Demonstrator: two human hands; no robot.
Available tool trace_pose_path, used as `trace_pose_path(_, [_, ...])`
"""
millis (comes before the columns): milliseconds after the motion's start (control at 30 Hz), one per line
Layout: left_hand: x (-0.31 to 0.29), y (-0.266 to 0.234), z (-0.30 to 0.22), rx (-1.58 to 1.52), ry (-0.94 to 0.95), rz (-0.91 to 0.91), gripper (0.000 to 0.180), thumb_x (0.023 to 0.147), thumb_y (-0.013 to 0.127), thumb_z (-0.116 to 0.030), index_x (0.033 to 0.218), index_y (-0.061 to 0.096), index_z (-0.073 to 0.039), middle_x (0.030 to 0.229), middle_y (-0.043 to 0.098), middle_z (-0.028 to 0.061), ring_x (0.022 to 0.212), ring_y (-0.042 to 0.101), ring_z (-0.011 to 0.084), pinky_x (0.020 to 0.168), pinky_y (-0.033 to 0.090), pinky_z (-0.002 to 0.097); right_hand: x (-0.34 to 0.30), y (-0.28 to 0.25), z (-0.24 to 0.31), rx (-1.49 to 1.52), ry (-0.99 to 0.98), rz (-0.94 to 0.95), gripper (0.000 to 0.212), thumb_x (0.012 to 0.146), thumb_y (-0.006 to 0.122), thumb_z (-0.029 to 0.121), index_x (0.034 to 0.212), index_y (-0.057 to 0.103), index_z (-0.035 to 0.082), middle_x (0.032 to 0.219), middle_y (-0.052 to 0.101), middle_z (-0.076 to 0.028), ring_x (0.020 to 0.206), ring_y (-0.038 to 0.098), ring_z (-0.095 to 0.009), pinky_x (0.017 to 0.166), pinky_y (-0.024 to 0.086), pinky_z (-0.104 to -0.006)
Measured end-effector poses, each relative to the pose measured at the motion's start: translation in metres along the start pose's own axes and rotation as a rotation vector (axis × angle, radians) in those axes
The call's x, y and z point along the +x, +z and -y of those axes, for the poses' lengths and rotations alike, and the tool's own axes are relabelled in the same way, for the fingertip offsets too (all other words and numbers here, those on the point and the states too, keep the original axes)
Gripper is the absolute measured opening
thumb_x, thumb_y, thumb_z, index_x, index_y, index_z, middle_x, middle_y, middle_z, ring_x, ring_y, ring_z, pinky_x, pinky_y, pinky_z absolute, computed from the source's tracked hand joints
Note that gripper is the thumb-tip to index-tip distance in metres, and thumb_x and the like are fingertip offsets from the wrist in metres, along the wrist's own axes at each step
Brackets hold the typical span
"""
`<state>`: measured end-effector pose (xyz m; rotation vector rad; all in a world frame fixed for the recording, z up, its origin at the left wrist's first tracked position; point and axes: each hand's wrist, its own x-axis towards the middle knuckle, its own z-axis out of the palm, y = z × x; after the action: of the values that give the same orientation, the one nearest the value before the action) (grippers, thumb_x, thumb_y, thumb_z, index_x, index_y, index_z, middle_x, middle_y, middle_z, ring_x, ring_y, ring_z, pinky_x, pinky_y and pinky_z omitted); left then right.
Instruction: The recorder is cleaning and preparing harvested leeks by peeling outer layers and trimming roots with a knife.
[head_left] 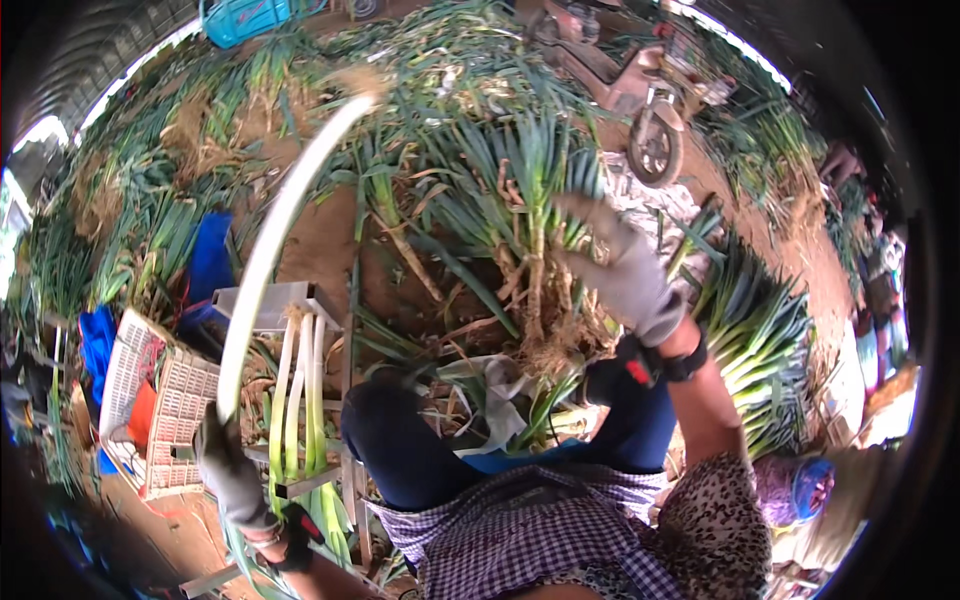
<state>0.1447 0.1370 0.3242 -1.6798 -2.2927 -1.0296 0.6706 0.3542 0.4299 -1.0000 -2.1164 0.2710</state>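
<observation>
My left hand point(230, 465), in a grey glove, is closed around the lower part of a long green onion point(275, 240). Its bare white stalk stands up and leans right, with blurred roots at the top. Beside that hand, several clean-stalked green onions point(300, 390) lie side by side on a metal rack point(270, 305), roots away from me. My right hand point(635, 280), gloved too, is raised with its fingers spread and somewhat blurred. It holds nothing and is just right of a heap of unpeeled green onions point(538, 240) with brown, dirty roots.
A woven chair point(190, 410) with an orange thing on it stands at the left. Stacked green onions with pale stalks point(765, 350) lie to my right. A scooter point(615, 85) is parked at the far right, and more onion heaps point(440, 60) cover the ground behind.
</observation>
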Motion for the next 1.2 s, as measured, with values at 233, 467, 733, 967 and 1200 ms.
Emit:
trace_pose_path(233, [0.087, 0.091, -0.311, -0.148, 0.621, 0.398, 0.036, 0.094, 0.067, -0.009, 0.128, 0.068, 0.002, 0.104, 0.074, 0.0224, 0.091, 0.071, 0.0411, 0.079, 0.054, 0.0434, -0.052, -0.16, -0.065, -0.643, 0.003, -0.044, 0.079, 0.076, 0.087, 0.022, 0.148, 0.056, 0.016, 0.15, 0.052, -0.016, 0.139, 0.044, -0.039, 0.116, 0.037, -0.0477])
trace_pose_path(467, [0.107, 0.186, -0.53, -0.206, 1.167, 0.41, 0.031, 0.091, 0.07, -0.013, 0.122, 0.07, -0.008, 0.111, 0.071, 0.0108, 0.103, 0.065, 0.0338, 0.107, 0.042, 0.0535, -0.26, -0.174, -0.203, 0.01, 0.623, -0.207, 0.044, 0.082, 0.09, 0.037, 0.109, 0.075, 0.005, 0.087, 0.077, -0.008, 0.072, 0.069, -0.012, 0.065, 0.054, -0.0331])
trace_pose_path(733, [0.087, 0.321, -0.523, -0.467, 0.927, 0.468, 0.029, 0.09, 0.071, -0.001, 0.12, 0.068, -0.001, 0.112, 0.071, 0.0126, 0.099, 0.069, 0.0286, 0.085, 0.055, 0.0381, -0.437, -0.101, -0.312, 0.631, 1.138, -0.814, 0.025, 0.097, 0.066, 0.003, 0.121, 0.069, -0.005, 0.092, 0.071, -0.003, 0.067, 0.063, -0.01, 0.057, 0.048, -0.0245])
trace_pose_path(967, [0.035, 0.431, -0.368, -0.453, 0.33, 0.902, 0.029, 0.09, 0.074, -0.003, 0.119, 0.07, -0.001, 0.111, 0.074, 0.0145, 0.102, 0.072, 0.0245, 0.089, 0.056, 0.0362, -0.468, -0.011, -0.4, 0.811, 1.57, -1.003, 0.029, 0.096, 0.078, 0.031, 0.103, 0.07, 0.004, 0.068, 0.059, 0.001, 0.054, 0.057, -0.013, 0.051, 0.048, -0.0308])
trace_pose_path(1200, [0.045, 0.454, -0.33, -0.304, 0.295, 1.042, 0.035, 0.089, 0.077, -0.007, 0.123, 0.07, -0.002, 0.103, 0.074, 0.0193, 0.096, 0.074, 0.031, 0.083, 0.057, 0.0375, -0.427, 0.014, -0.432, 0.677, 1.584, -1.112, 0.02, 0.093, 0.081, 0.023, 0.102, 0.073, 0.007, 0.073, 0.061, 0.002, 0.058, 0.056, -0.01, 0.052, 0.047, -0.0289])
